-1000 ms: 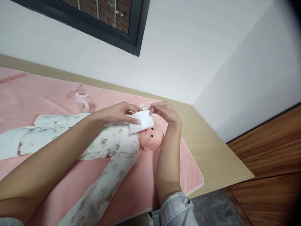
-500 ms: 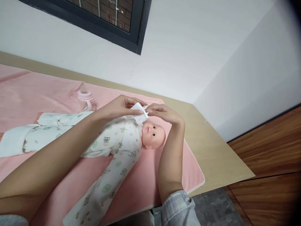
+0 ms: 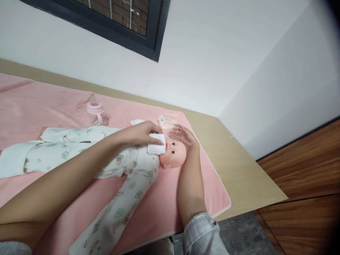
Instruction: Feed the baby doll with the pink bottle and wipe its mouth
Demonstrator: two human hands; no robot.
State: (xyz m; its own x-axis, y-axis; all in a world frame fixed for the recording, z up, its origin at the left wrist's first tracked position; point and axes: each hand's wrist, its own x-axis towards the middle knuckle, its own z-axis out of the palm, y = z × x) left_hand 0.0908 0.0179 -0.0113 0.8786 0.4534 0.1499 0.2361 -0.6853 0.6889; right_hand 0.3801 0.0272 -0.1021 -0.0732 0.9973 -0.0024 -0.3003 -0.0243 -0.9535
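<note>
A baby doll (image 3: 119,156) in a white printed outfit lies on its back, head (image 3: 176,154) to the right. My left hand (image 3: 147,134) pinches a folded white wipe or tissue (image 3: 156,146) between thumb and fingers. The white piece lies over the doll's neck and chin, its edge by the mouth. My right hand (image 3: 186,135) curves beside the far side of the doll's head, fingers apart and holding nothing; whether it touches the head I cannot tell. Just beyond its fingertips lies a small clear and white packet (image 3: 166,122).
A baby bottle (image 3: 95,112) with a pink lid and handle stands beyond the doll. The pink mat (image 3: 209,187) covers much of the wooden tabletop (image 3: 233,177). A white wall with a dark window frame (image 3: 151,47) rises behind, and wood panels (image 3: 305,170) stand at the right.
My hands have parted. My left hand has brought the white piece down to the doll's chin; my right hand has let go of it and lowered beside the head. The packet now shows.
</note>
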